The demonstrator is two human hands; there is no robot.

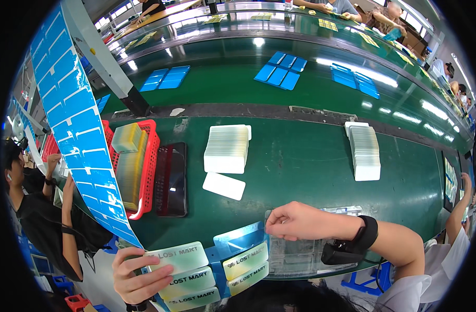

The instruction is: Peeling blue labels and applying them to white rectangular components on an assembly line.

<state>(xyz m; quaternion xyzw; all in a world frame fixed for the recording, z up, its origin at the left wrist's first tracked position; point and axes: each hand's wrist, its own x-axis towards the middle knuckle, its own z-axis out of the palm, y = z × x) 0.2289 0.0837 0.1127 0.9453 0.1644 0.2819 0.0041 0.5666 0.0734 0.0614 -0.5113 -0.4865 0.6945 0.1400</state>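
At the lower left, the left hand [139, 275], fingers parted, holds a blue sheet [238, 241] bearing pale cards [190, 281]; keeping it taut should help. At the sheet's upper right corner, the right hand [292, 220] presses fingertips together; whether they pinch film cannot be told.

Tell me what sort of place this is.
Most likely a factory production line: a long green conveyor belt bears blue sheets, stacked cards stand on the workbench, and other people are alongside.

The left hand [133, 274] partly covers the card sheet [219, 270], and hanging blue sheeting [84, 135] the red basket [152, 156].
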